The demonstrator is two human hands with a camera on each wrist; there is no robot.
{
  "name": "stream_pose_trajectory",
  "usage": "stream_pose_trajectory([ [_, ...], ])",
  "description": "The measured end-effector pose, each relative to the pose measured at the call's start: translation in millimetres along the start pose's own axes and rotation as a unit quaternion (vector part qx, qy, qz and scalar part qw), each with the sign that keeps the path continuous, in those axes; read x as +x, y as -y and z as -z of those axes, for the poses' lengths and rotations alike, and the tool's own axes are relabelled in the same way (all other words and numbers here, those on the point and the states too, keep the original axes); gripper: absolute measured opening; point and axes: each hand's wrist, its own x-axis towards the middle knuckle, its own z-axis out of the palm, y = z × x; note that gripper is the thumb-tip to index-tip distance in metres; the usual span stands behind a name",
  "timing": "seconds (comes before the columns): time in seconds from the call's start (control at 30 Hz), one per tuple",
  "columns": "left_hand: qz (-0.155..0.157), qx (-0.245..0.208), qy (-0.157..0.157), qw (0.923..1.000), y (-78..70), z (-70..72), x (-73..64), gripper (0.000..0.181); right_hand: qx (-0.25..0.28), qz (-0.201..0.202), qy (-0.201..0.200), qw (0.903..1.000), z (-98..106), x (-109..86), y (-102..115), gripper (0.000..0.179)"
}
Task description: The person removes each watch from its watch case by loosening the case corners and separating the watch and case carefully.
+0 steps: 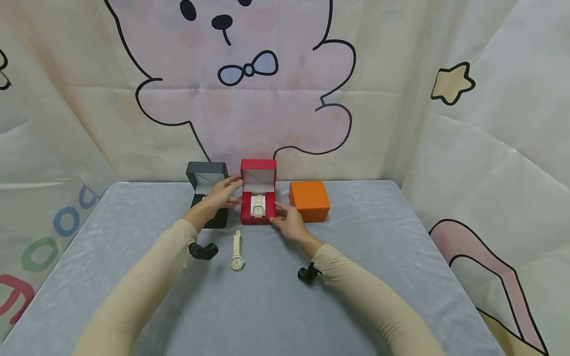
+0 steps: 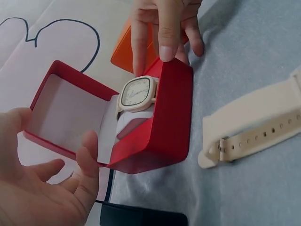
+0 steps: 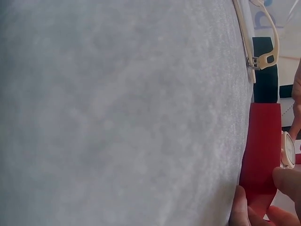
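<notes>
A red watch box (image 1: 259, 221) stands with its lid raised, near the back of the table. Inside, a cream watch with a squarish dial (image 2: 138, 94) sits round a white cushion. My left hand (image 1: 224, 193) is at the lid's left side, fingers spread and loosely bent, fingertips right at the lid's edge (image 2: 84, 155). With thumb and fingers my right hand (image 1: 290, 222) holds the box's front right corner, thumb (image 3: 288, 181) on the upper front edge. A second cream watch (image 1: 237, 252), with a round dial, lies on the table in front.
Left of the red box stands a dark watch box (image 1: 207, 168) with its lid up, partly hidden behind my left hand. An orange box (image 1: 309, 200) is on the right, close to my right hand. Grey cloth (image 1: 267, 306) covers the table; a printed curtain (image 1: 378, 123) hangs behind.
</notes>
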Motion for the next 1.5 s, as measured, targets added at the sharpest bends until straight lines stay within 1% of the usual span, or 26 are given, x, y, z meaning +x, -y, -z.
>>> stream_pose_trajectory([
  [0.17, -0.010, 0.023, 0.013, 0.9996, 5.7, 3.4, -2.3, 0.061, -0.006, -0.005, -0.001, 1.0000, 0.1, -0.1, -0.2, 0.058],
  [0.3, -0.042, 0.055, 0.037, 0.9969, 9.6, 1.5, -4.5, 0.059, -0.008, 0.001, -0.005, 1.0000, 0.3, -0.1, -1.4, 0.058],
  [0.4, -0.066, 0.080, 0.056, 0.9930, 13.0, -1.5, -5.3, 0.059, -0.007, 0.004, -0.005, 1.0000, 0.4, -0.1, -2.3, 0.058],
  [0.47, -0.073, 0.096, 0.064, 0.9906, 15.8, -3.4, -4.6, 0.060, -0.008, 0.004, -0.005, 0.9999, 0.2, -0.1, -3.0, 0.058],
  [0.57, -0.078, 0.121, 0.071, 0.9869, 19.4, -6.4, -2.8, 0.061, -0.008, 0.004, -0.005, 0.9999, 0.0, 0.2, -3.6, 0.058],
  [0.73, -0.106, 0.158, 0.084, 0.9781, 23.2, -9.0, -0.1, 0.066, -0.004, 0.000, -0.004, 1.0000, -0.3, 1.2, -3.6, 0.058],
  [0.87, -0.122, 0.171, 0.086, 0.9740, 25.2, -10.2, 2.4, 0.070, 0.000, 0.002, -0.004, 1.0000, -0.6, 0.6, -2.3, 0.058],
  [1.07, -0.122, 0.178, 0.087, 0.9725, 25.1, -10.3, 6.1, 0.074, -0.001, 0.012, -0.005, 0.9999, -1.0, -1.2, -1.1, 0.057],
  [1.2, -0.122, 0.200, 0.091, 0.9679, 24.8, -9.8, 10.4, 0.077, -0.001, 0.012, -0.006, 0.9999, -1.0, -1.1, -1.3, 0.057],
  [1.3, -0.118, 0.212, 0.093, 0.9656, 24.9, -9.7, 13.3, 0.078, -0.003, 0.014, -0.007, 0.9999, -1.1, -0.4, -2.1, 0.057],
  [1.4, -0.106, 0.215, 0.098, 0.9659, 24.6, -9.8, 15.5, 0.079, -0.009, 0.012, -0.007, 0.9999, -1.1, -0.2, -2.9, 0.058],
  [1.5, -0.102, 0.220, 0.102, 0.9647, 24.4, -9.9, 17.9, 0.080, -0.017, 0.011, -0.009, 0.9998, -0.8, 0.1, -3.9, 0.058],
])
